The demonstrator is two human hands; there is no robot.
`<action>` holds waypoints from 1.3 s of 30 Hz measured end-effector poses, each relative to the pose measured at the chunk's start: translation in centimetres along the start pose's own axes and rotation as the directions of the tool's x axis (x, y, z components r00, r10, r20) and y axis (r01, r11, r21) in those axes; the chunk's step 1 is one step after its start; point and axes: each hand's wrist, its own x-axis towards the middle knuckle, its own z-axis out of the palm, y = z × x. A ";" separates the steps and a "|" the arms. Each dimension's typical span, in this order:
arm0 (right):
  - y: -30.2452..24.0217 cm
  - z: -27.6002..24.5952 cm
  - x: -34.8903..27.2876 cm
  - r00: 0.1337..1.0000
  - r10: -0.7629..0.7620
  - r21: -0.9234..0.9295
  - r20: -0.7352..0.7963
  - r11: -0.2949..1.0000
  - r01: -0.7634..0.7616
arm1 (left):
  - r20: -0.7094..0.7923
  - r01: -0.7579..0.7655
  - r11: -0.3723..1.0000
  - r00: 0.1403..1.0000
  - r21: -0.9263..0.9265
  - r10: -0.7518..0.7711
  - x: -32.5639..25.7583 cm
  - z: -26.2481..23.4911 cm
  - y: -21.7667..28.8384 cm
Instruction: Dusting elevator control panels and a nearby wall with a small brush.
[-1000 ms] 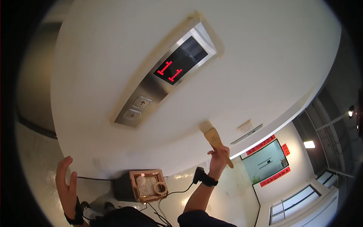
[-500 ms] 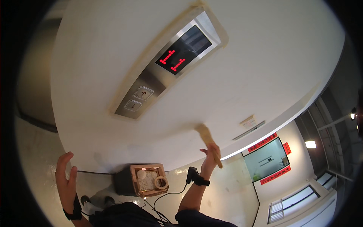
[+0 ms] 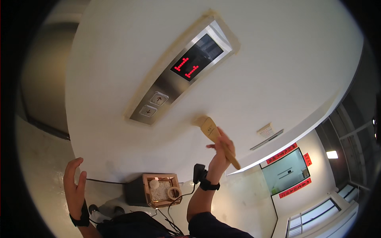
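My right hand [image 3: 220, 152] grips the wooden handle of a paintbrush [image 3: 210, 129], whose bristles press against the white wall [image 3: 278, 63] just right of and below a steel elevator call panel [image 3: 180, 73]. The panel has a red lit display, two arrow buttons and tan masking tape around its rim. My left hand [image 3: 74, 184] is raised at the lower left, fingers spread, holding nothing, close to the wall. Both wrists wear dark bands.
A wooden box [image 3: 160, 190] with a tape roll and a small container sits on a dark case on the floor below. A cable runs along the wall base. A steel elevator door frame [image 3: 41, 87] is at left, and a corridor with a red-trimmed doorway [image 3: 287, 170] lies at right.
My right hand has swept the brush up and to the left along the wall, closer to the call panel. My left hand stayed raised at the lower left.
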 end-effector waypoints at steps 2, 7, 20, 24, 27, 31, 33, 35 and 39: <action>-1.2 1.6 0.2 0.995 -0.090 -0.069 0.034 0.993 0.092 | -0.011 0.005 1.000 1.000 0.001 -0.005 -0.2 -0.2 0.1; -4.1 5.7 2.1 0.811 -0.555 0.102 0.187 0.832 0.546 | -0.031 -0.010 1.000 0.999 0.011 0.010 -0.5 -1.1 0.4; -4.4 7.7 4.3 0.941 -0.292 0.591 -0.171 0.734 0.335 | -0.140 0.010 0.999 0.990 0.034 -0.005 -1.9 -2.8 0.6; -3.0 8.0 2.5 0.984 -0.151 0.447 0.096 0.890 0.093 | -0.129 -0.024 0.996 0.991 0.083 0.035 -2.0 -2.8 0.7; -1.7 8.2 1.0 0.975 -0.215 0.409 -0.057 0.886 0.219 | -0.116 -0.023 0.995 0.993 0.094 0.034 -2.1 -2.7 0.8; -0.3 8.0 -1.6 0.986 -0.072 0.343 -0.149 0.932 0.120 | -0.110 -0.023 0.993 0.993 0.117 0.036 -2.2 -2.9 0.7; 0.3 7.8 -2.7 0.985 0.166 0.270 -0.047 0.951 -0.148 | -0.103 -0.024 0.990 0.994 0.138 0.038 -2.2 -2.9 0.6; 1.1 7.7 -3.6 0.998 0.030 0.293 -0.050 0.956 -0.014 | -0.097 -0.026 0.987 0.994 0.159 0.042 -2.2 -2.8 0.5; 3.5 6.2 -5.9 0.995 0.064 0.277 -0.075 0.960 -0.041 | -0.049 -0.019 0.985 0.998 0.169 0.027 -2.0 -2.4 0.5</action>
